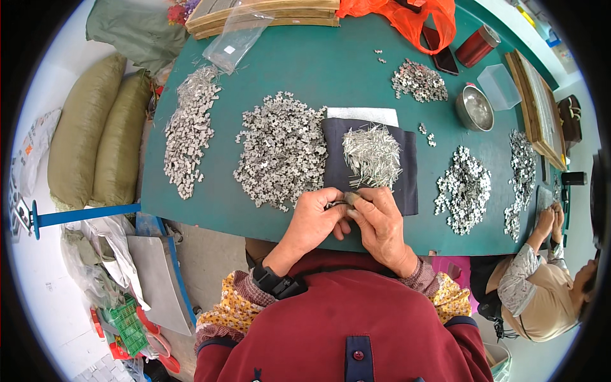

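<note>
A worker in a maroon garment [305,318] bends both bare hands together at the near edge of a green table [223,210], the left hand [312,219] and right hand [380,223] meeting fingertip to fingertip. Their grip is narrow, thumbs and forefingers pinching a small dark piece [337,204] held between them just in front of the body, probably so both hands can steady something so slight; fingers hide much of it, and its exact form cannot be told. Directly beyond lies a heap of thin metal pins [372,156] on a dark cloth [408,184], which likely keeps them from rolling and makes them easier to pick out. A large pile of small metal pieces [280,149] sits just left of the cloth and a smaller silvery pile [463,191] to its right, both seemingly set within easy reach. Farther off stand a metal bowl [476,108] and a clear plastic container [499,88], with stacked wooden frames [264,19] and an orange-red bag [407,19] at the far edge, apparently parked out of the way.
</note>
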Demonstrator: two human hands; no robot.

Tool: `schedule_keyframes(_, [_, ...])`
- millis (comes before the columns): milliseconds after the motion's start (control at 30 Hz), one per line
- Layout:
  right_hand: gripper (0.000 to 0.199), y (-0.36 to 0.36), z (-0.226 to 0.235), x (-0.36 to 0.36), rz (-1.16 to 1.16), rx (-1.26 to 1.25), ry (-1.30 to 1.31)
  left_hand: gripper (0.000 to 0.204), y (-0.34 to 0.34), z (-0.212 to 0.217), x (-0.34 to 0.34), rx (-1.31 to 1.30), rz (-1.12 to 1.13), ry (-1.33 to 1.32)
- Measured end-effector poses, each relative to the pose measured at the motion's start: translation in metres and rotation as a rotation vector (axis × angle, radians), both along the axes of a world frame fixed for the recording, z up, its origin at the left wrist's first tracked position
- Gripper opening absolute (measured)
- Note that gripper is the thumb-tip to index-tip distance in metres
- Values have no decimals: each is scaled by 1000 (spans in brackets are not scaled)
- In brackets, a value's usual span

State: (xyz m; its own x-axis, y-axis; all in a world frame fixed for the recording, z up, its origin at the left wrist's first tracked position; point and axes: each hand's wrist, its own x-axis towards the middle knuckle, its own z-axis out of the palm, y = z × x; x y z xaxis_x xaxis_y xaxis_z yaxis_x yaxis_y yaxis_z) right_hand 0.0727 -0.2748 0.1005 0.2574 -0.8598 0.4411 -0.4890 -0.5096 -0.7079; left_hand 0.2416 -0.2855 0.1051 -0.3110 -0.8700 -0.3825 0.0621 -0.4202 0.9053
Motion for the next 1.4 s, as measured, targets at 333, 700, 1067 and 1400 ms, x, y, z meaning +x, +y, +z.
schedule_keyframes(333, [38,6,7,-16,123,229,-179,11,0,17,6,-6,10,236])
schedule_keyframes(700, [35,7,8,-17,184,283,-185,18,3,12,8,15,-61,294])
schedule_keyframes(1067, [30,4,26,-20,271,221,-65,34,9,21,13,40,-121,234])
schedule_keyframes(1400, [26,-17,36,-8,161,238,43,31,9,14,18,2,-117,354])
